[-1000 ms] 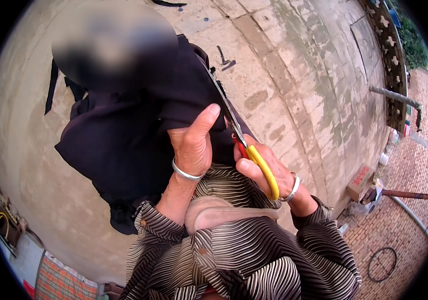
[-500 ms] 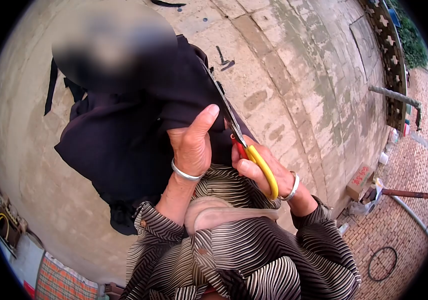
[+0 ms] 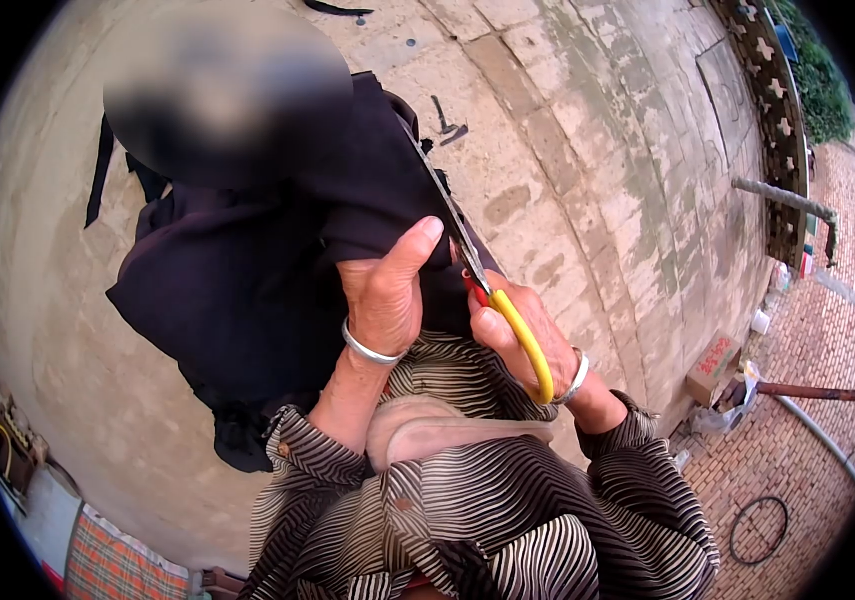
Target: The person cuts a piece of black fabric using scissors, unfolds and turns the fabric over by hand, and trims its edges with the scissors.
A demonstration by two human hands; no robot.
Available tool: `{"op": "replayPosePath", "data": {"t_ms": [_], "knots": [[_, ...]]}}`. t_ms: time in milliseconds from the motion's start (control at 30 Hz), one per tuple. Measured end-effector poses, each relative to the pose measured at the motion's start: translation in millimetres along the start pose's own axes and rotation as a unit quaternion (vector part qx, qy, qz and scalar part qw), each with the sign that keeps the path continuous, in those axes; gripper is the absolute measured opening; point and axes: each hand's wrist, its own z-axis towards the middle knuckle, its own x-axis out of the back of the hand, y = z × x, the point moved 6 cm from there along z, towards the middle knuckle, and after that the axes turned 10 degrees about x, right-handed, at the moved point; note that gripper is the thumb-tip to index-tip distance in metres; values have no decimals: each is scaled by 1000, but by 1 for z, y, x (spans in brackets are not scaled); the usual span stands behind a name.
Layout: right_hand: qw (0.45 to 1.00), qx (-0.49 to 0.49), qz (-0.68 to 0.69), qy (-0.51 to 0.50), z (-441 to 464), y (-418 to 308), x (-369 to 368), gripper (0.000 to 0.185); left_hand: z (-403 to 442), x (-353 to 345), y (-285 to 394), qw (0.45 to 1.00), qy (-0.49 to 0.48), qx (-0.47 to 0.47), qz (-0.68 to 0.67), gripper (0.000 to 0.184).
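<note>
Dark cloth [image 3: 238,285] is clasped by the left hand [image 3: 385,297]; the right hand [image 3: 552,345] grips scissors [image 3: 504,303] (yellow-handled) along it.

Getting soft, bright daylight on my feed, with faint shadows on the pale concrete ground [image 3: 598,200]. The floppy black cloth [image 3: 238,280] swallows most detail in its folds, but the yellow-handled steel scissors [image 3: 475,265] look crisp and the thin silver bangles [image 3: 368,351] shine a little. Big grey oval smear upper left. Fisheye warps the reddish brick paving [image 3: 808,335]; corners are pure black.
</note>
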Motion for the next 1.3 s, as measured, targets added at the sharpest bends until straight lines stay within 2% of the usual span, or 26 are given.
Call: {"op": "replayPosePath", "data": {"t_ms": [33,167,233,300,400,500,667,733,967,1033,1067,1100,1133,1300], "knots": [[1000,0,0,0,-1,0,-1,52,-1,0,2,1000,15,-21,4,16],[998,-49,40,4,-2,3,-5,50,-1,-1,4,1000,0,-18,3,17],[997,-56,44,7,-2,5,-4,50,1,4,-3,999,-16,28,3,42],[999,1,39,0,0,2,-2,50,2,6,-3,1000,-8,21,-4,43],[996,20,80,-38,0,-5,-1,50,1,6,-2,1000,-8,15,-10,45],[990,-32,122,-66,0,-3,-1,51,2,8,-4,1000,-15,13,-11,46],[996,-11,68,-54,4,-5,-1,53,0,2,1,1000,-14,-6,-22,47],[998,-9,52,-47,5,-3,-2,54,1,8,0,999,8,-36,6,29],[996,-83,39,-22,-1,7,-5,50,2,10,-3,1000,13,-23,-1,23],[994,-96,50,-15,-2,9,-6,49,2,10,-3,1000,5,-26,7,25],[996,-55,64,-14,0,3,-6,48,1,9,-2,1000,3,-28,10,25],[997,-13,77,-13,2,-3,-6,48,0,5,0,1000,-1,-18,-6,35],[997,-13,77,-12,2,-4,-5,48,-1,3,1,1000,-4,-8,-22,45],[992,-15,107,-58,3,-9,-3,49,-1,5,-1,1000,-15,9,-17,43]]}}
